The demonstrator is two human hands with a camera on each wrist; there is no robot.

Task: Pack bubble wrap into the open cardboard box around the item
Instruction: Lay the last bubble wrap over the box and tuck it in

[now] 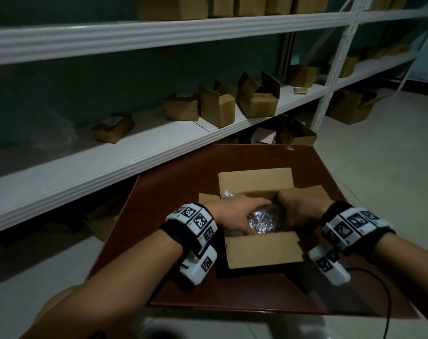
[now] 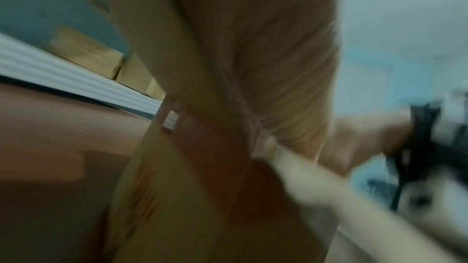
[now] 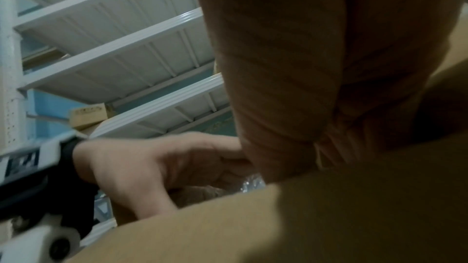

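An open cardboard box stands on a dark red-brown table, its flaps spread outward. Inside lies a dark item covered in shiny bubble wrap. My left hand reaches in from the left, fingers curled over the wrapped bundle. My right hand reaches in from the right, fingers bent down against the bundle's far side, tips hidden. In the right wrist view the left hand curls into the box beside a bit of bubble wrap behind the near flap. The left wrist view is blurred and shows the box wall.
White metal shelving runs along the far side of the table and holds several small cardboard boxes. More boxes sit on the tiled floor at the right. A black cable trails over the table's right front corner.
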